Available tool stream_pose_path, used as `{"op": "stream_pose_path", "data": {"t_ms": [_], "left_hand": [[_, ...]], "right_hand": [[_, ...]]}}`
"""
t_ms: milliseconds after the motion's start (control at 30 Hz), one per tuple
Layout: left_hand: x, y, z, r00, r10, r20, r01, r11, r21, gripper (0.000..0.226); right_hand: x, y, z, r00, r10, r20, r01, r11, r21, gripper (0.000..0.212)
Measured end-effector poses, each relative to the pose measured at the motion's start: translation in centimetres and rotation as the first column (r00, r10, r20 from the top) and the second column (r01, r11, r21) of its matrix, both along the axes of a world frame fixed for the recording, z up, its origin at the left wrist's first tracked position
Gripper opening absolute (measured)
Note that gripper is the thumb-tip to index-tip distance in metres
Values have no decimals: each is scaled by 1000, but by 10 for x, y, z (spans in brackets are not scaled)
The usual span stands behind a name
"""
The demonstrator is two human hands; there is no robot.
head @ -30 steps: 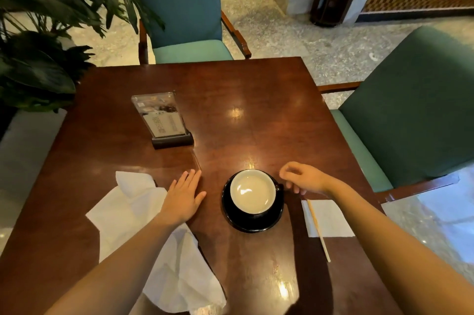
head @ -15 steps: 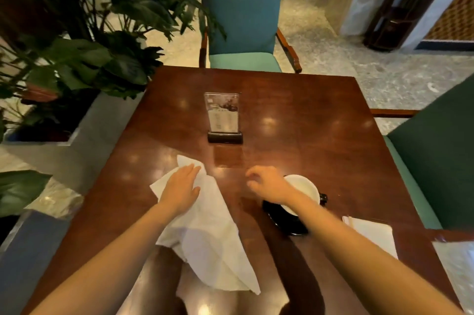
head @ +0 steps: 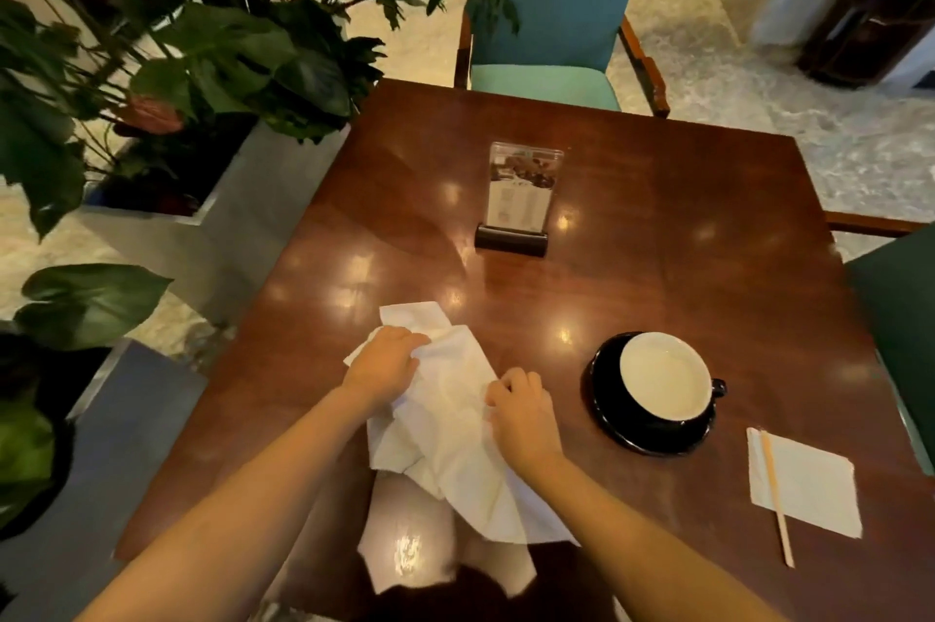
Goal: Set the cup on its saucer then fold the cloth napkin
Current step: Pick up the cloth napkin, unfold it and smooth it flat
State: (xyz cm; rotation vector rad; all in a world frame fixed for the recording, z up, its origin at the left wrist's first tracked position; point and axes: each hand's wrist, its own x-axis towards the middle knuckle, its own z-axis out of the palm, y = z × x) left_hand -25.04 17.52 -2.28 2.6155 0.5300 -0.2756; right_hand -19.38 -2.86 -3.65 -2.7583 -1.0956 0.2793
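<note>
A black cup (head: 667,377) with a pale inside stands on its black saucer (head: 607,409) at the right of the dark wooden table (head: 657,242). Left of it lies a crumpled white cloth napkin (head: 455,424), hanging a little over the near edge. My left hand (head: 384,363) pinches the napkin's far left part, fingers curled into the cloth. My right hand (head: 523,411) grips its right edge, a short way left of the saucer.
A clear menu stand (head: 521,196) on a black base sits mid-table. A small white paper napkin (head: 809,485) with a wooden stirrer (head: 776,500) lies at the near right. Teal chairs (head: 551,4) stand at the far side and right; leafy plants (head: 202,64) crowd the left.
My right hand left the cup and crossed left onto the napkin. Both hands closed on the cloth, bunching it. The view swung left and nearer.
</note>
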Motion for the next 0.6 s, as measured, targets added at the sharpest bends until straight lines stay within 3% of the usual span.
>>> {"op": "stream_pose_path", "data": {"t_ms": [67, 167, 200, 267, 433, 467, 533, 600], "left_hand": [[0, 4, 5, 999, -45, 8, 45, 999, 25, 39], [2, 14, 15, 986, -168, -25, 169, 985, 42, 39], [2, 19, 18, 982, -189, -18, 189, 981, 47, 37], [4, 26, 25, 980, -198, 36, 195, 978, 72, 32], [11, 34, 47, 963, -162, 214, 117, 971, 209, 26], [13, 36, 51, 956, -151, 253, 99, 974, 206, 24], [17, 37, 61, 939, -108, 327, 80, 992, 98, 21], [21, 37, 73, 925, -56, 376, 74, 997, -34, 18]], "right_hand": [[5, 0, 0, 1000, -27, 7, 27, 999, 31, 30], [12, 6, 3, 984, -121, -130, 134, 987, 92, 8], [14, 8, 8, 958, -163, -234, 195, 973, 122, 11], [16, 12, 17, 873, -225, -433, 323, 931, 169, 12], [25, 25, 38, 833, -191, -520, 344, 914, 216, 9], [26, 28, 41, 831, -169, -531, 334, 913, 232, 11], [26, 34, 53, 844, -130, -521, 282, 933, 223, 36], [26, 40, 61, 903, -83, -422, 167, 972, 166, 57]]}}
